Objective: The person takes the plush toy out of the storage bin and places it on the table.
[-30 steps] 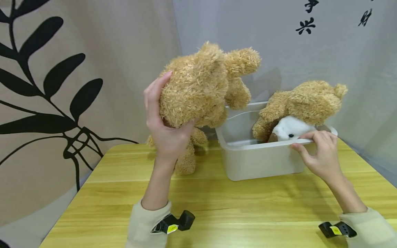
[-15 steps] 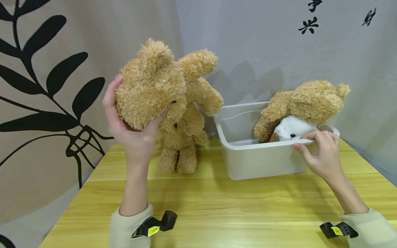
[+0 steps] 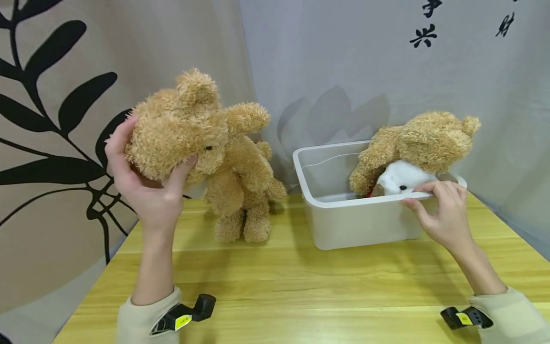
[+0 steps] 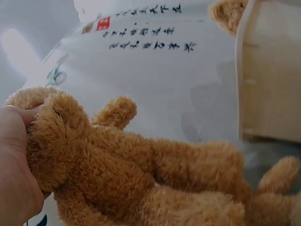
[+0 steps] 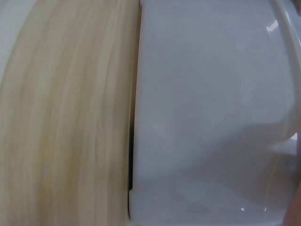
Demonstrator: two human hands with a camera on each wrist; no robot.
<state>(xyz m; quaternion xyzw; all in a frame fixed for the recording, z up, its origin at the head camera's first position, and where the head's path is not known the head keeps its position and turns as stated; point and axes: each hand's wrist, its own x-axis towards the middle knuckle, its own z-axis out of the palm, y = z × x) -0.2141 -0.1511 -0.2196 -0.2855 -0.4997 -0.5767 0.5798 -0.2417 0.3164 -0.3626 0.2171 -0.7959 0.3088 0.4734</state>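
Note:
My left hand (image 3: 150, 196) grips a tan teddy bear (image 3: 165, 126) by its head and holds it tilted above the left of the table. The left wrist view shows that bear's body (image 4: 113, 174) stretching away from the hand. Behind it, a second tan teddy bear (image 3: 258, 224) is upright on the table, largely hidden. My right hand (image 3: 449, 217) pinches the front rim of a pale grey bin (image 3: 352, 227), fingers over the edge. In the bin lean a third teddy bear (image 3: 434, 141) and a white plush toy (image 3: 399, 176) with a dark eye, its lower part hidden.
The wooden table (image 3: 279, 291) carries the bin at right. A curtain (image 3: 301, 62) with black leaf prints and characters hangs close behind. The right wrist view is mostly filled by the bin's wall (image 5: 202, 94) beside the tabletop.
My left hand has carried the teddy bear left and somewhat lower, away from the bin. The standing bear's legs have come into fuller view. My right hand stays on the rim.

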